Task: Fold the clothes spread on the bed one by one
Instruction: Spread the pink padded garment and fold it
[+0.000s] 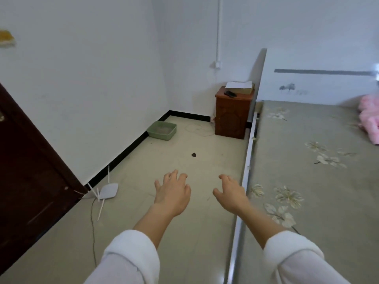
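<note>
The bed runs along the right side, covered by a grey-green sheet with pale flower prints. A pink garment lies bunched at the far right edge of the bed, partly cut off by the frame. My left hand hovers over the floor beside the bed, fingers spread and holding nothing. My right hand is stretched out at the bed's left edge, fingers apart and empty. Both arms wear white sleeves pushed up the forearm. The pink garment is far from both hands.
A brown wooden nightstand stands by the white headboard. A green tray sits on the floor in the far corner. A white router with a cable lies near the dark door on the left.
</note>
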Demonstrator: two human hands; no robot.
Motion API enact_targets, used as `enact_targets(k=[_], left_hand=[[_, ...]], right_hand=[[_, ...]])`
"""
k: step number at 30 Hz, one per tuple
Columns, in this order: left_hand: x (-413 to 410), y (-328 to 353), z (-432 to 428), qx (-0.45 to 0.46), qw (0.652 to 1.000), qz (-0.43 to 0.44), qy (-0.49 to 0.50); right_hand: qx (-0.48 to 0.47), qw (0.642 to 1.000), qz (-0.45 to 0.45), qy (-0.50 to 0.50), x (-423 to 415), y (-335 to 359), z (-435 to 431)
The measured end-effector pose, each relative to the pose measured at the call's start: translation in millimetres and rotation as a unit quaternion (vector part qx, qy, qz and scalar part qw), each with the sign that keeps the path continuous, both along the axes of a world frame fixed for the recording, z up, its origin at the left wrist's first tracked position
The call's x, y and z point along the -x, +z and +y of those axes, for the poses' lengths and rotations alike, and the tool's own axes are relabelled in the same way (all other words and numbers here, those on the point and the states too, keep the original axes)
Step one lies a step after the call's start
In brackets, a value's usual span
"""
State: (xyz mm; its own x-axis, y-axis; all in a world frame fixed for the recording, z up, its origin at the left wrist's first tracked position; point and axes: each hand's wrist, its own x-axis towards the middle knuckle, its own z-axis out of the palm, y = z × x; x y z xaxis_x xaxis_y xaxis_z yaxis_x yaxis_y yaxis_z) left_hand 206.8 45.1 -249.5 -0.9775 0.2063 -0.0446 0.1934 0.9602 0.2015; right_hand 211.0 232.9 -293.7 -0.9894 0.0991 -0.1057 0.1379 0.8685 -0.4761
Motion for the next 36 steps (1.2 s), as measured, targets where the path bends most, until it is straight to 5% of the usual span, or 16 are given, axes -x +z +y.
enact_targets(k=[13, 36], left_hand=[[181, -32, 13, -0.006, 0.985, -0.025, -0.168], [637, -42, 365, -0.045, 0.915, -0.071, -0.394]], right_hand=[[-0.032, 0.988, -0.044, -0.143, 110, -16, 1], [-0.040, 0.928, -0.070, -0.364, 491, -7, 303]])
